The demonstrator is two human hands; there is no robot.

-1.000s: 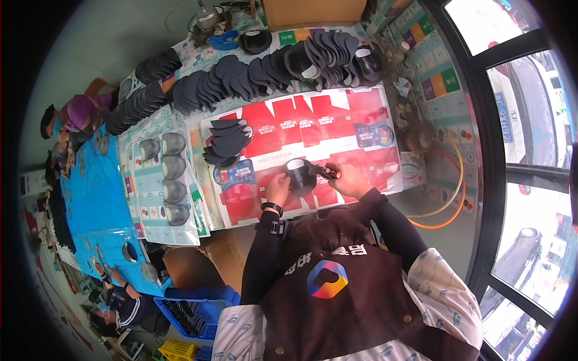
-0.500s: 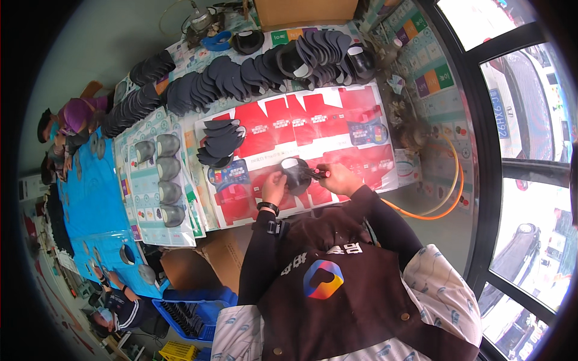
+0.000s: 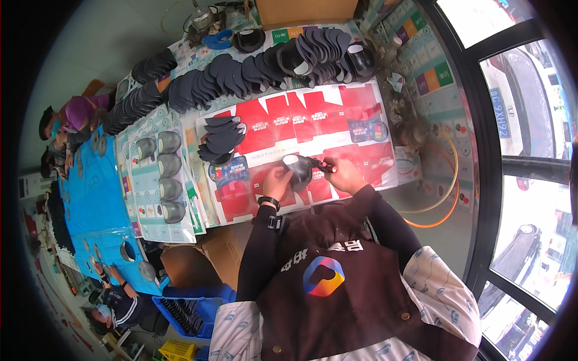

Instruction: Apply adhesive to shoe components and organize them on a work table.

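Observation:
Over the red-and-white printed sheet (image 3: 259, 133) on the table, my left hand (image 3: 277, 182) grips a dark, rounded cap-shaped piece (image 3: 303, 175) by its left side. The piece has a pale patch at its far edge. My right hand (image 3: 347, 176) is closed around a small black tool with red parts (image 3: 326, 165), whose front end is against or just above the piece's right side. The tool's exact kind is too small to make out. A small pile of dark curved pieces (image 3: 223, 141) lies to the far left of my hands.
Long rows of dark curved pieces (image 3: 223, 78) line the table's far side. Grey cup-shaped pieces (image 3: 171, 165) stand on the left. Yellow and orange hoses (image 3: 453, 189) loop at the right. Two people sit by a blue-covered table (image 3: 90, 198); a blue crate (image 3: 208, 307) stands below.
The black tool has turned slightly and my right hand has shifted a little right. My left fingers have moved further over the dark piece. The orange hose has swung rightward and lower.

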